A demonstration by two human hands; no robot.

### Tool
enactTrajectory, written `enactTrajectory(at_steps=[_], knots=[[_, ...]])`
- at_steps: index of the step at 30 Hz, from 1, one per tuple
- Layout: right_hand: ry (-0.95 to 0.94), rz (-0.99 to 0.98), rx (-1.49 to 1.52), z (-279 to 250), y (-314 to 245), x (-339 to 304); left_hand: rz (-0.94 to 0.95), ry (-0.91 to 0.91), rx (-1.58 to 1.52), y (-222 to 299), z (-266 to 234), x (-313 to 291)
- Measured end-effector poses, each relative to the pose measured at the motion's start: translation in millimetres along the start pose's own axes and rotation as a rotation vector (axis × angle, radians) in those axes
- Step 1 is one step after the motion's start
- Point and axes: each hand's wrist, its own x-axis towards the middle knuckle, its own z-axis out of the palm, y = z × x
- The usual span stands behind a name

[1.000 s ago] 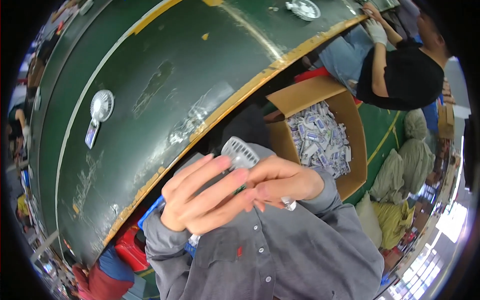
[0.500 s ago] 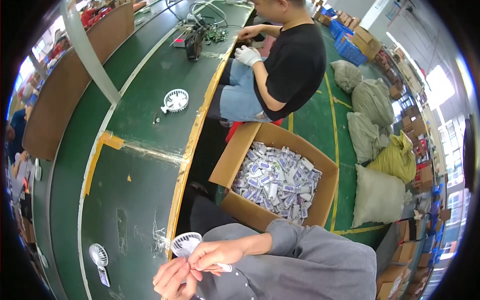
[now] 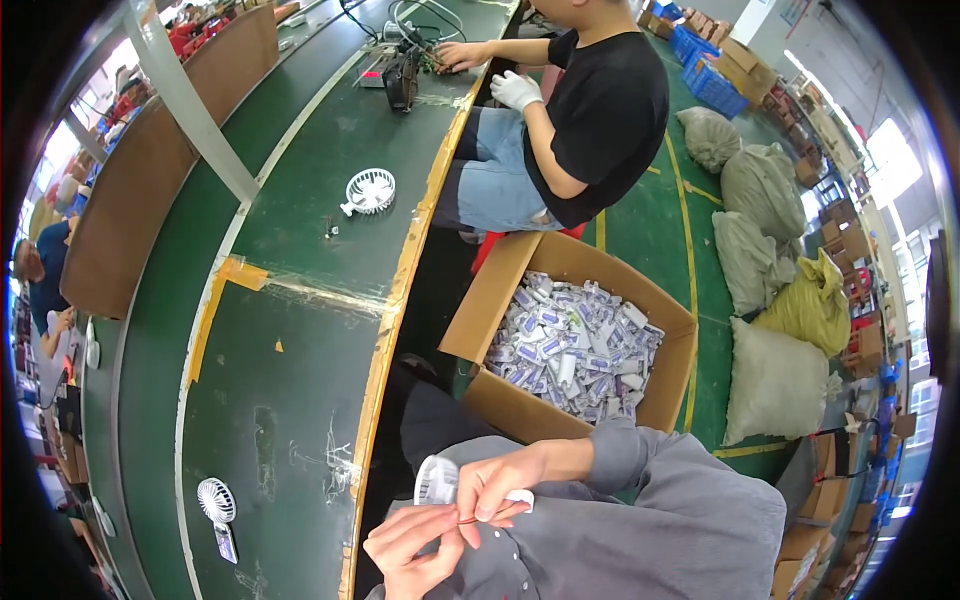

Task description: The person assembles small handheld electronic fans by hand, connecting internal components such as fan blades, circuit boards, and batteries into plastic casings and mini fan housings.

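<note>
Over my lap, just right of the bench edge, my right hand (image 3: pixel 497 484) is closed around a small white handheld fan (image 3: pixel 436 481). The round caged head sticks out to the left of the fingers, and a white end of the handle shows on the other side. My left hand (image 3: pixel 412 548) meets it from the lower left, its thumb and fingers pinched together below the fan head. Something thin and reddish, perhaps a wire, shows between the fingertips of both hands; it is too small to make out.
On the green bench (image 3: pixel 300 400) lie another handheld fan (image 3: pixel 216 500) and a fan head (image 3: pixel 370 191) with a small loose part. A cardboard box (image 3: pixel 665 375) of white-and-purple pieces stands right of the bench. Beyond it sits a co-worker (image 3: pixel 605 110); sacks (image 3: pixel 775 380) line the floor.
My hands and the fan have shifted to the right, and the fan head has turned a little. The co-worker's bare hand has reached onto the bench toward the pile of green parts.
</note>
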Motion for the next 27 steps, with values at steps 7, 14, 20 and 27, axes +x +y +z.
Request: enactTrajectory(at_steps=[7,14,20,27], knots=[[-0.073,0.079,-0.107,-8.5,-5.6,-8.6,-0.287,-0.109,-0.130,14.8,2.9,2.5],[-0.078,0.074,-0.762,0.8,-41.2,-19.2,0.069,-0.080,0.354,4.5,20.3,-18.3],[-0.262,0.298,-0.302,8.5,-35.6,-13.9,-0.165,-0.169,-0.300,1.0,14.7,-20.8],[-0.254,0.245,-0.017,8.5,-3.0,-9.4,-0.303,-0.208,-0.478,-5.9,7.6,-34.0]])
